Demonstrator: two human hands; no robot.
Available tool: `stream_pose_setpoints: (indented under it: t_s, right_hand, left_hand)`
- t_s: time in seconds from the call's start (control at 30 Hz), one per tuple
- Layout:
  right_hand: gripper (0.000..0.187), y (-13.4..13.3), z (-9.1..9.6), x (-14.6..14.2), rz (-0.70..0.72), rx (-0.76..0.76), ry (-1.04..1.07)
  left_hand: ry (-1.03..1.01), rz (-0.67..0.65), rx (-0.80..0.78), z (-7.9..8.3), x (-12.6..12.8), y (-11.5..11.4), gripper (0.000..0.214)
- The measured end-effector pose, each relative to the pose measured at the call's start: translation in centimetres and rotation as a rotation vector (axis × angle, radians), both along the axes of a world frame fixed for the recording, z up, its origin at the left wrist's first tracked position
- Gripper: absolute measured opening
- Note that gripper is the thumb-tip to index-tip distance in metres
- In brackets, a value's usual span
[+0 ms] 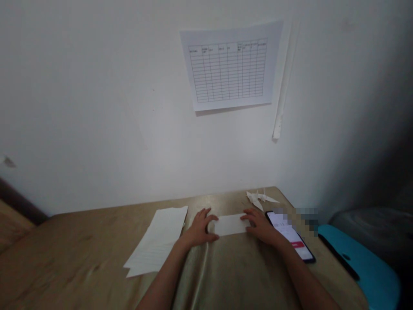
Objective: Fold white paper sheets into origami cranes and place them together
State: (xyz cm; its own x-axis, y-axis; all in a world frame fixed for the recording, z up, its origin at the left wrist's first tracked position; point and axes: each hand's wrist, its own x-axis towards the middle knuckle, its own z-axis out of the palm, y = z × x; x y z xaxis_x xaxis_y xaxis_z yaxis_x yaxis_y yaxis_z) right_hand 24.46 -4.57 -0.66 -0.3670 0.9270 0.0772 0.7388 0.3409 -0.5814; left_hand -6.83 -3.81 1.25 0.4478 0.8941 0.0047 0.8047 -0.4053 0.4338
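Observation:
A small white rectangle of paper (230,225) lies on the table between my two hands. My left hand (200,228) is at its left end, thumb and index finger spread apart near the two corners. At the opposite end is my right hand (260,225), its index finger and thumb apart and touching the right edge. Neither hand is visibly pinching the paper. Whether it is folded or a single layer, I cannot tell.
Larger white paper sheets (158,239) lie left of my hands. Behind my right hand is a folded white paper shape (258,198). A lit phone (298,243) lies by my right forearm. Beyond the table (80,249) stand a turquoise object (364,267) and a wall holding a printed chart (230,69).

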Motion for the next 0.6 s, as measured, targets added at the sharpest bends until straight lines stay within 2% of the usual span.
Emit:
stream_pose_setpoints:
  t_s: [0.17,0.37,0.6]
  right_hand:
    - [0.063,-0.4,0.6,-0.4,-0.016,-0.008,-0.013]
    - [0.061,-0.7,0.9,-0.8,-0.031,0.012,0.028]
    - [0.058,-0.7,1.1,-0.9,-0.016,0.002,0.061]
  left_hand:
    - [0.013,-0.026,-0.022,0.9,1.0,-0.2,0.067]
    - [0.049,-0.021,-0.014,1.7,1.7,-0.8,0.048]
    - [0.075,-0.010,0.043,1.3,2.3,-1.0,0.062]
